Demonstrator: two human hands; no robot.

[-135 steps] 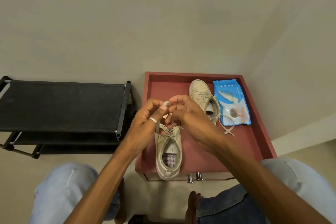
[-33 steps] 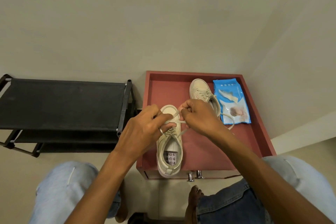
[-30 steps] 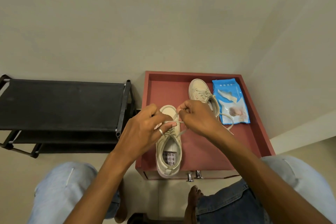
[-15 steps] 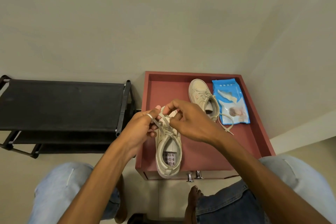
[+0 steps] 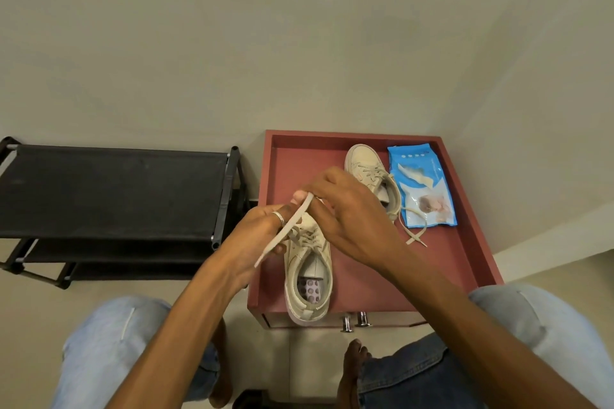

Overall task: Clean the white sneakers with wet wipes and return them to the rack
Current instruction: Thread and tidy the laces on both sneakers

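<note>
An off-white sneaker (image 5: 309, 279) lies on the red cabinet top (image 5: 365, 282), heel toward me, hanging slightly over the front edge. Both hands work its laces above the toe. My left hand (image 5: 259, 239) has a flat lace (image 5: 282, 236) running across its fingers, and my right hand (image 5: 349, 219) pinches the lace near its upper end. The second sneaker (image 5: 368, 173) lies further back, partly hidden by my right hand, its loose lace trailing to the right. A blue wet wipes pack (image 5: 422, 186) lies beside it.
The black shoe rack (image 5: 109, 189) stands to the left of the cabinet, its top shelf bare. The cabinet top has a raised rim (image 5: 352, 133) against the wall. My knees in jeans and bare feet are below, near two metal drawer knobs (image 5: 355, 320).
Both hands have lifted slightly and pulled one lace out, so it now hangs long across my left fingers. The sneakers and wipes pack have not moved.
</note>
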